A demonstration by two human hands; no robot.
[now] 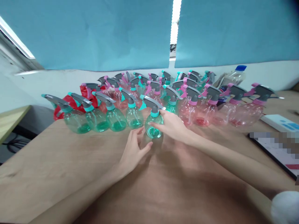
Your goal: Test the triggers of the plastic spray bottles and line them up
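Observation:
My right hand (171, 124) is wrapped round the body of a green spray bottle (154, 132) with a grey and teal trigger head, in the middle of the view. The bottle appears slightly tilted, its base near or on the table. Just left of it and lower, my left hand (135, 149) is open, thumb and fingers apart, with nothing between them. Several green spray bottles (118, 119) form a front row to the left. To the right stand several pink spray bottles (209, 112) with grey and pink heads.
More spray bottles crowd behind the front row, near a red plastic bag (67, 107). A clear bottle with a blue cap (235, 76) stands at the back right. A white box (280, 122) and a dark-edged tray or board (261, 146) lie on the wooden table (70, 165) at right.

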